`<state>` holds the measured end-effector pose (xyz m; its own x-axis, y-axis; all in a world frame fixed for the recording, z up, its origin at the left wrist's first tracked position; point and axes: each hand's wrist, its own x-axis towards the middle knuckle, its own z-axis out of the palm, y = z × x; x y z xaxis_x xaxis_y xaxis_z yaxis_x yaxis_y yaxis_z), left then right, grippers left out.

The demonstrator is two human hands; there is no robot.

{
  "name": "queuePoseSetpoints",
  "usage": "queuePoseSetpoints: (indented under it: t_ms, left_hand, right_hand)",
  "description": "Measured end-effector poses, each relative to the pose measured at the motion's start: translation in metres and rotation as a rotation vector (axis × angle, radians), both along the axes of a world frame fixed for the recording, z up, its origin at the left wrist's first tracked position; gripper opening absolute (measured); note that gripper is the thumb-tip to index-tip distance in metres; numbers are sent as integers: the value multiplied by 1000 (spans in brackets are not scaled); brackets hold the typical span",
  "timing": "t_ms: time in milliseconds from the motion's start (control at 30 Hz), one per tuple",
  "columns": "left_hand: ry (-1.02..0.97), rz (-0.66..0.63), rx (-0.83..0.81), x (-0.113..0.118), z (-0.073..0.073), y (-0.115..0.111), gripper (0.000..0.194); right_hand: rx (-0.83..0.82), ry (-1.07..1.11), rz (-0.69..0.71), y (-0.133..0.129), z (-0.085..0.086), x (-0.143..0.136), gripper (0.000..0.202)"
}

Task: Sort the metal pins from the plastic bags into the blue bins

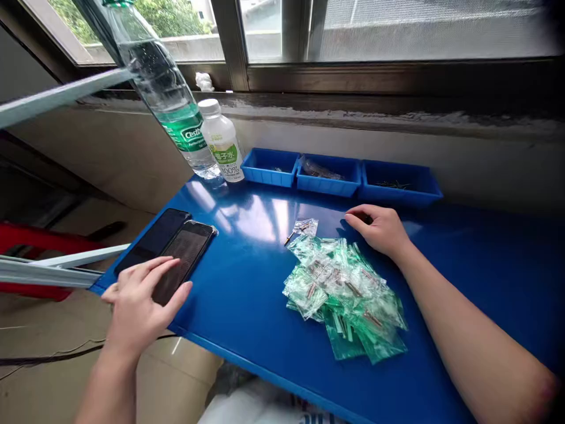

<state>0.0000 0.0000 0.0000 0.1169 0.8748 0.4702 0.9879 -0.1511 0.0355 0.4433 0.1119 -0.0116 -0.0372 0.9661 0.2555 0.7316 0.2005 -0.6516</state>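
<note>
My left hand (143,294) lies with its fingers spread over the lower part of a dark phone (189,247). A second black phone (154,238) is beside it, partly under my fingers. My right hand (379,228) rests on the blue table (238,282), fingers curled with thumb and forefinger near each other; whether something is between them is hidden. Just in front of that hand is a heap of small clear and green plastic bags (344,288) with small metal parts inside. One small bag (305,227) with a metal pin lies at the heap's far edge.
Three blue bins (329,185) stand along the wall, holding small items. A large water bottle (176,112) and a white bottle (223,141) stand at the back left. Metal bars (66,94) cross the left side. The table's near edge runs along the bottom.
</note>
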Motion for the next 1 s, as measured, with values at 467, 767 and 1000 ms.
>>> queuePoseSetpoints:
  t_ms: [467, 767, 1000]
  left_hand:
    - [-78, 32, 3, 5, 5, -6, 28]
    - [-48, 143, 35, 9, 2, -4, 36]
    - [-33, 160, 26, 8, 1, -5, 36]
  right_hand:
    - [-7, 5, 3, -2, 2, 3, 23]
    - [-22, 5, -2, -3, 1, 7, 22]
    - [-16, -1, -7, -3, 0, 8, 22]
